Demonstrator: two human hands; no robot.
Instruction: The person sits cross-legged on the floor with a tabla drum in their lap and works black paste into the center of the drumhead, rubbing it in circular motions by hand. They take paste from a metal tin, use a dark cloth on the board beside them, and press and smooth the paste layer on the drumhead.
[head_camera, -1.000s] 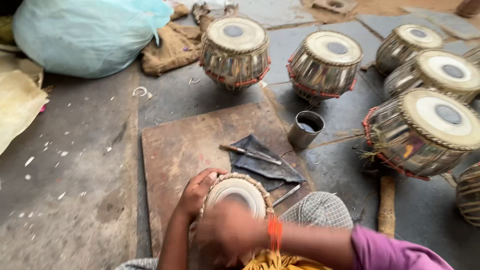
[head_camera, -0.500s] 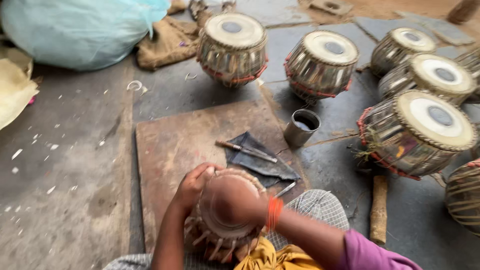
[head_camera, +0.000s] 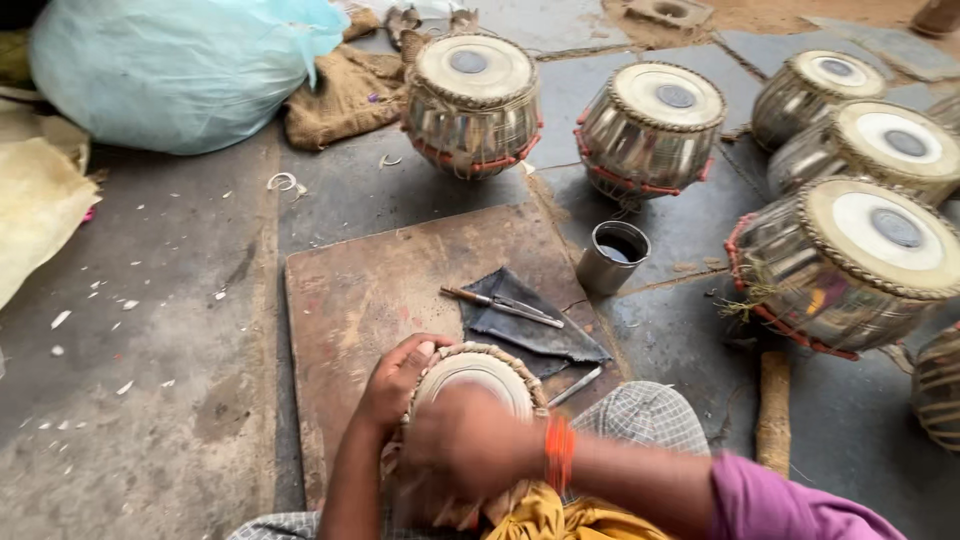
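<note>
The person's left hand (head_camera: 398, 378) grips the left rim of a small round drum with a pale skin head and braided rope edge (head_camera: 478, 372), fingers curled over the braid. The right hand (head_camera: 462, 448), with an orange thread band at the wrist, lies over the near side of the drum, closed against it; whether it holds a tool underneath cannot be told. The drum sits in the person's lap at the near edge of a flat brown stone slab (head_camera: 370, 290).

Half a second ago the drum was tipped so that its side lacing showed and the head was mostly hidden under the right hand. Now it is turned back up, the pale head facing the camera, much as it faced a second ago. It looks as though the drum is being rocked or rotated in the lap while the hands work round its rim.

Just right of the drum, on the slab, lies a dark folded cloth (head_camera: 530, 325) with a thin metal tool (head_camera: 500, 305) on it. Beyond that stands a grey metal cup (head_camera: 612, 256), and farther off are several finished metal-bodied drums (head_camera: 470, 100).
</note>
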